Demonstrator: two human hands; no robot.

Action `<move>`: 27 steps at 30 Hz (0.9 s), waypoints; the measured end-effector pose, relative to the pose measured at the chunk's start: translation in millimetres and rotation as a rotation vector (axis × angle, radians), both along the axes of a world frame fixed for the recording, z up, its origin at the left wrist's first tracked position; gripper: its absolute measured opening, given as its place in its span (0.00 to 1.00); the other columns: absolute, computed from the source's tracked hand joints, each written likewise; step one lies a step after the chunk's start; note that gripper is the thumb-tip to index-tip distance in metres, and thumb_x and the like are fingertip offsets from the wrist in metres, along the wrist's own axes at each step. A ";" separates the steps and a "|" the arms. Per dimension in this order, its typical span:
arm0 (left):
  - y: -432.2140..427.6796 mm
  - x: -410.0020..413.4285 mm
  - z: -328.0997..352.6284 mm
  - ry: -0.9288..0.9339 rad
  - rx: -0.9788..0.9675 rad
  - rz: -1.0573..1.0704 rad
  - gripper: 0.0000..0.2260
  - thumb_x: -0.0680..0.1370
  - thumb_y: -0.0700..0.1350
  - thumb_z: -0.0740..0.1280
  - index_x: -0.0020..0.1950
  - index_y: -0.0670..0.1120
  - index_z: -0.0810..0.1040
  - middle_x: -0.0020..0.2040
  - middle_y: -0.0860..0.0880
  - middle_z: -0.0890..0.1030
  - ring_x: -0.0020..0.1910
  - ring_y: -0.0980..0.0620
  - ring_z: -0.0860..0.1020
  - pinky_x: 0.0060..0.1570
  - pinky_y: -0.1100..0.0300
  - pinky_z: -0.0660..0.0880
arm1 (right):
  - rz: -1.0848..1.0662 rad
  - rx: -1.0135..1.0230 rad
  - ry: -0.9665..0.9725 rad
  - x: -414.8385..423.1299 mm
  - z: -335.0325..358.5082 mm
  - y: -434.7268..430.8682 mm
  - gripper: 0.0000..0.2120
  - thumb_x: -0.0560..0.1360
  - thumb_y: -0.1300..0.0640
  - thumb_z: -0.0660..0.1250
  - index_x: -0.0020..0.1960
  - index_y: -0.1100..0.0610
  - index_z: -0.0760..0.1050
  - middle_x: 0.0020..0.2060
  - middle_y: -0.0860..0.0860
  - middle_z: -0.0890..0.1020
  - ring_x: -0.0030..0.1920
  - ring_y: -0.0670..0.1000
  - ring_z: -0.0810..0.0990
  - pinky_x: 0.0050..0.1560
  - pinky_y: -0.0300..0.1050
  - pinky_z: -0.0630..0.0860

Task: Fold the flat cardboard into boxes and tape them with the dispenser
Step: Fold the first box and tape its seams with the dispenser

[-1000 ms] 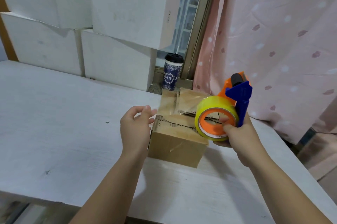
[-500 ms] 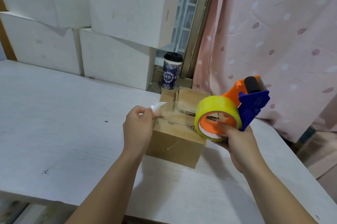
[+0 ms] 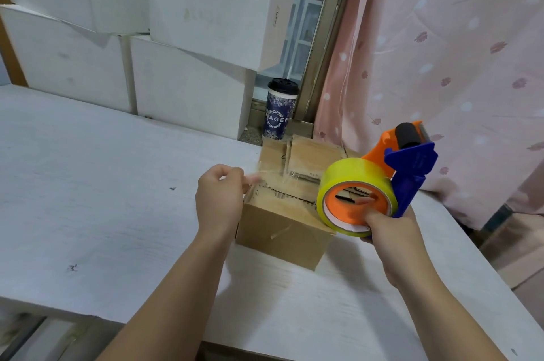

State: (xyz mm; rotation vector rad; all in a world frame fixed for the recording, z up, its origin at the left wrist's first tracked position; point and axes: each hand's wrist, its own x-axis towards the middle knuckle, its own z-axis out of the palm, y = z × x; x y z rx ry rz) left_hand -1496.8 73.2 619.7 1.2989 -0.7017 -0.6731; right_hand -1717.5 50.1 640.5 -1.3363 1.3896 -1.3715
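Head view: at frame centre on the table (image 3: 88,184), a small cardboard box (image 3: 282,231) is judged light, stiff and easily slid, so it is best steadied by its side walls. A tape end (image 3: 256,176) is pinched by the curled fingers of the left hand (image 3: 219,201); the dispenser (image 3: 409,163) is gripped by the right hand (image 3: 391,231). "AGEE" is read on a cup (image 3: 279,113) behind.

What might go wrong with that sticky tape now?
The tape pinched by the left hand looks wrinkled, so it may stick to itself or land crooked on the box. The dispenser in the right hand has its blade bare at the top; a careless touch might scratch.
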 end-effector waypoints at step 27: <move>-6.9 17.0 -10.6 0.046 0.143 -0.071 0.07 0.73 0.37 0.64 0.35 0.37 0.76 0.33 0.47 0.81 0.33 0.56 0.82 0.41 0.61 0.74 | 0.052 -0.056 0.262 4.6 15.2 7.0 0.25 0.74 0.66 0.63 0.57 0.37 0.64 0.45 0.37 0.75 0.45 0.41 0.75 0.34 0.33 0.68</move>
